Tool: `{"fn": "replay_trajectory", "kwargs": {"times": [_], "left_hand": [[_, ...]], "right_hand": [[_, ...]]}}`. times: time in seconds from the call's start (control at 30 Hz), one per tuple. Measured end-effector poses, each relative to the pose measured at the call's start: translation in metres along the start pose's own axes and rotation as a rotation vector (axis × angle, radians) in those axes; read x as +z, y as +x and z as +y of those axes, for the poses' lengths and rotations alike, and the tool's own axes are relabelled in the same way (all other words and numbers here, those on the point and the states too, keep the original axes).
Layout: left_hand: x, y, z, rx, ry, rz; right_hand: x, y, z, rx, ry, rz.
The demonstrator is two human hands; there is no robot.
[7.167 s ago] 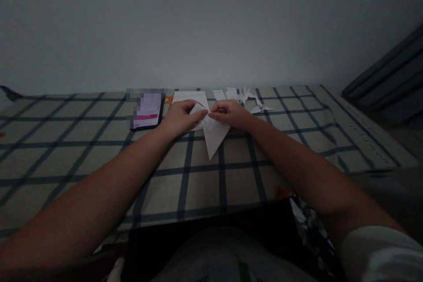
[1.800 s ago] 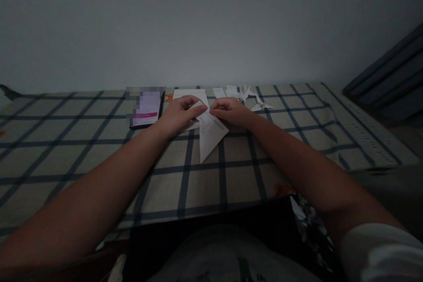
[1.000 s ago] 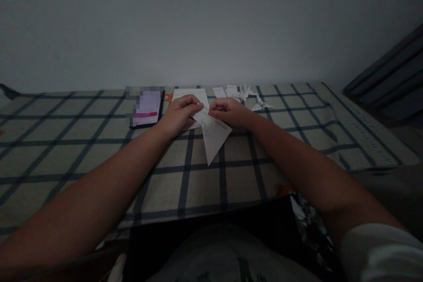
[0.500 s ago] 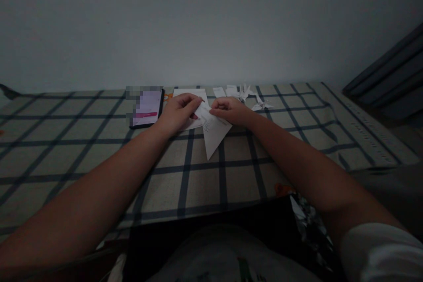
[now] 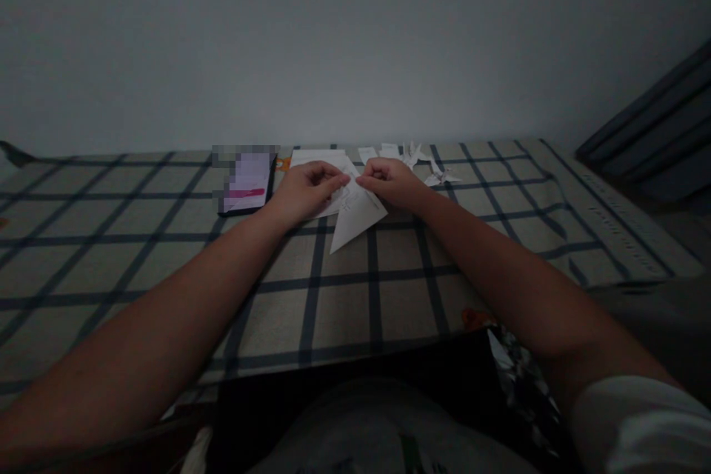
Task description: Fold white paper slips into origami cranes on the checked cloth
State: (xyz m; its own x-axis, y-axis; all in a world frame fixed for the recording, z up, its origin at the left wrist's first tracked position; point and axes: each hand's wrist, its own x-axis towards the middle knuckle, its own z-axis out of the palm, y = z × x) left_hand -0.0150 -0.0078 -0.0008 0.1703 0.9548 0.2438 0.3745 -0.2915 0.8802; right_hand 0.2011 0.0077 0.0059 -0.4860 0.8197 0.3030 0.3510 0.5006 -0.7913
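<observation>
At the frame's middle the left hand [image 5: 304, 192] and right hand [image 5: 392, 184], fingertips almost meeting, both pinch the upper end of the folded paper [image 5: 355, 218]; it lies on the checked cloth [image 5: 167, 252], its point aimed lower left, toward the person

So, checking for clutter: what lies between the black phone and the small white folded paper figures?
Head view: the left hand and right hand, pinching a pointed white folded paper, with a flat white sheet behind them.
</observation>
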Motion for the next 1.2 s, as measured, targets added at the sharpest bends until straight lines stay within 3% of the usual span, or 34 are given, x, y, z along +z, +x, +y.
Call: {"fn": "replay_trajectory", "kwargs": {"times": [0.43,0.6,0.83,1.2], "left_hand": [[0.002,-0.006,0.011,-0.121,-0.291,-0.136],[-0.001,-0.008,0.008,-0.146,-0.402,-0.22],[-0.001,-0.008,0.005,-0.162,-0.452,-0.23],[-0.001,-0.007,0.004,-0.147,-0.392,-0.185]], "right_hand": [[0.0,-0.002,-0.005,-0.036,0.092,-0.029],[0.0,0.002,0.001,-0.024,0.244,0.018],[0.0,0.003,-0.001,0.021,0.332,-0.073],[0.002,0.002,0.0,0.089,0.444,-0.046]]}}
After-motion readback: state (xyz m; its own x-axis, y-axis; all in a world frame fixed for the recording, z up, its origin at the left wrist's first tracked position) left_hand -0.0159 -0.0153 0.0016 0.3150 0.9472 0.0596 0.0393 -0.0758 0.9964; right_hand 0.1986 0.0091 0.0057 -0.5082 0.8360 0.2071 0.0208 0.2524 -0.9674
